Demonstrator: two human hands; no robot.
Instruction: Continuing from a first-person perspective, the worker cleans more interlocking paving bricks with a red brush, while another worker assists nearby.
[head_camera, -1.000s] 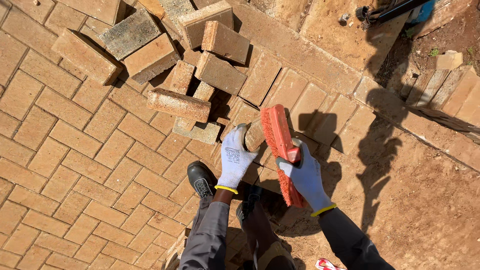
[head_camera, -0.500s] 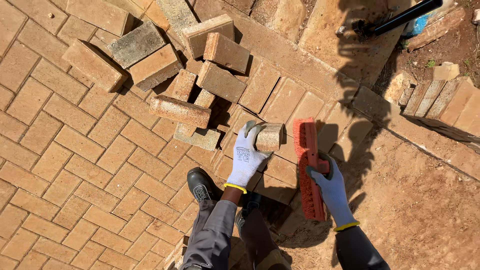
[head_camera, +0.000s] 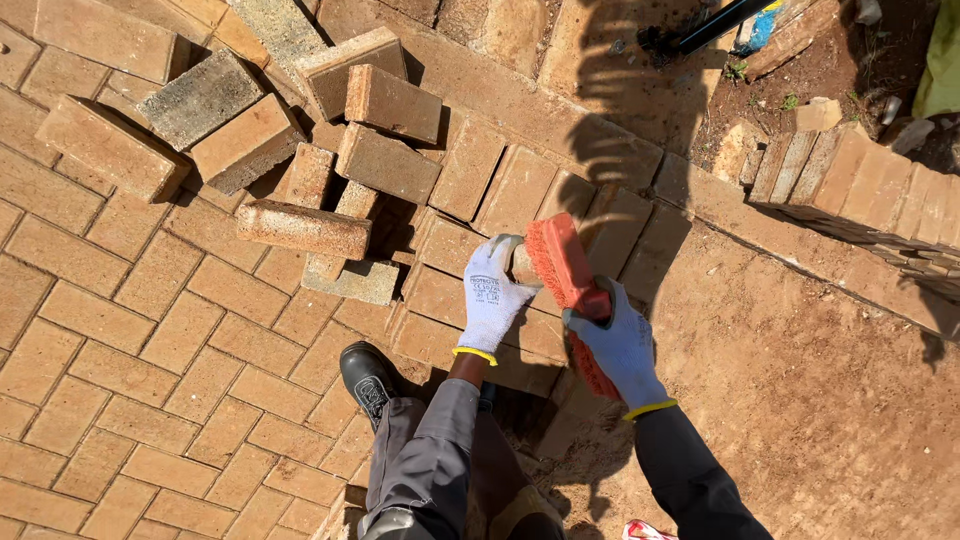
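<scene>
While I look down past grey trouser legs and a black shoe (head_camera: 368, 378), I see both hands in pale knit gloves with yellow cuffs, busy over herringbone paving (head_camera: 120, 330). My right hand (head_camera: 622, 345) is wrapped tight around a red brush (head_camera: 562, 270), a long block with coarse orange-red bristles along one face, tilted so its far end points up and left and its near end pokes out below my palm. My left hand (head_camera: 492, 295) curls around a small paver piece (head_camera: 522, 265) just left of the brush; most of it is hidden by the glove and the bristles, so I cannot tell its full shape, and the bristles seem to touch it. Both sit above the ragged edge where laid pavers stop and bare sandy ground (head_camera: 800, 400), grainy and reddish, begins on the right. To the far left lies a loose pile of bricks (head_camera: 300, 130), rectangular, rough and tan, some grey with dust, tumbled at angles; one long brick (head_camera: 303, 228) lies across the others, speckled with grit. At far right a neat row of bricks (head_camera: 860, 180) stands on edge. Shadows of my arms fall across the border course (head_camera: 620, 130).
</scene>
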